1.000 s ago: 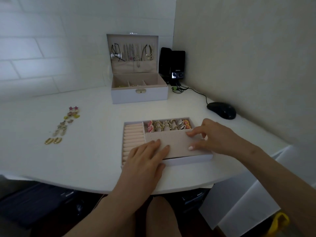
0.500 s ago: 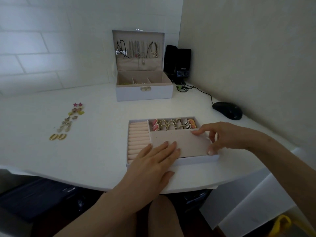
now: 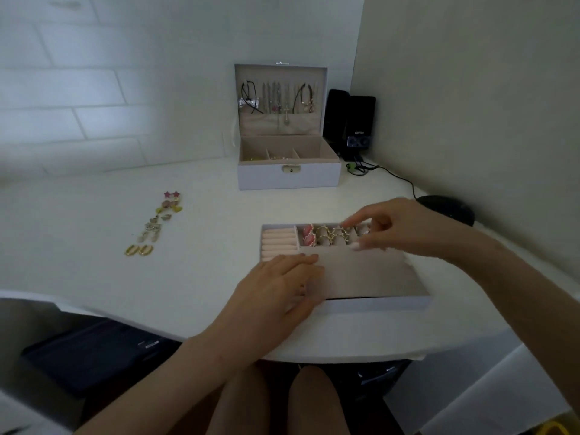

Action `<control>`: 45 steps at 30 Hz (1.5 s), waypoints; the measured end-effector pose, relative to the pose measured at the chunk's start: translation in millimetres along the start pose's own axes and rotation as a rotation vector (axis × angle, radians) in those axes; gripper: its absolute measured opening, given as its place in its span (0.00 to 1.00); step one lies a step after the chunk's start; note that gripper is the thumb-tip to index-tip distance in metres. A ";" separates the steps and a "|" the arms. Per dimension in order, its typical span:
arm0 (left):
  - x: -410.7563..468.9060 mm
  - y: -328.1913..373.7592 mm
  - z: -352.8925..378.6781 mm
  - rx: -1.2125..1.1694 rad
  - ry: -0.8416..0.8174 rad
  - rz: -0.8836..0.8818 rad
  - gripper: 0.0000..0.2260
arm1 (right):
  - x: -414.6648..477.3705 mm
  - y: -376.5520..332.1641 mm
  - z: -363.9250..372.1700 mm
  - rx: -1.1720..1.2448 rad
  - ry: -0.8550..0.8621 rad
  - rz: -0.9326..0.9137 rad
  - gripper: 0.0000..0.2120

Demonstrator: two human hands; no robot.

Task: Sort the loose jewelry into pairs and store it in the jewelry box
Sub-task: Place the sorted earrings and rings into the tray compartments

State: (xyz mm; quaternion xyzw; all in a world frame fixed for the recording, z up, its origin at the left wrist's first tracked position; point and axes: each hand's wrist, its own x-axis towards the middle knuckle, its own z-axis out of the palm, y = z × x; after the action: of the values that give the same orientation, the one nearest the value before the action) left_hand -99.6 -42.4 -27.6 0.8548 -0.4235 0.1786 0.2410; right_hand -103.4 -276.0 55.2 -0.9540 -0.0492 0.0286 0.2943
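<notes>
Left hand (image 3: 282, 287) lies flat, fingers straight, grip wide, pressing the smooth taupe panel of the shallow rectangular tray (image 3: 376, 302) at the near edge of the white bench (image 3: 94, 271). Right hand (image 3: 405, 227) hovers over the tray's far compartment, fingers loosely bent, grip half wide, thumb and forefinger apart just above the gold rings (image 3: 329, 238). Pale pink padded rolls (image 3: 279, 241) fill the left section. Out left we see the loose earrings (image 3: 155, 226) lined up in pairs, glossy gold hoops (image 3: 138, 250) nearest. At the back the jewelry box (image 3: 288, 177) stands open, necklaces (image 3: 277, 97) hanging in its lid, black speakers (image 3: 361, 120) beside it, a black mouse (image 3: 455, 208) by the beige wall.
</notes>
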 end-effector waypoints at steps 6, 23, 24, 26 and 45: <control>1.3 -58.5 -32.3 0.023 0.096 -0.277 0.09 | 55.8 -54.6 42.3 0.009 -0.062 -0.112 0.14; 58.9 -282.2 -83.4 0.016 -0.033 -0.922 0.08 | 265.2 -132.1 148.2 0.140 -0.008 -0.066 0.11; 59.1 -283.5 -83.4 -0.039 -0.047 -0.922 0.08 | 270.8 -133.4 151.8 0.140 -0.018 -0.055 0.12; 59.6 -281.7 -86.2 -0.163 -0.091 -0.921 0.10 | 279.3 -136.6 155.4 0.129 -0.059 -0.038 0.14; 55.9 -252.0 -104.1 -0.070 -0.099 -0.841 0.11 | 252.3 -130.2 127.5 0.326 -0.103 -0.045 0.09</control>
State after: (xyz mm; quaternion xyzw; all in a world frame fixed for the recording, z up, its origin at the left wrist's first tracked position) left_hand 126.3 112.8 20.5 0.9520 -0.0548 0.0090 0.3011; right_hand 126.6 -69.8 17.0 -0.8895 -0.0805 0.0785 0.4428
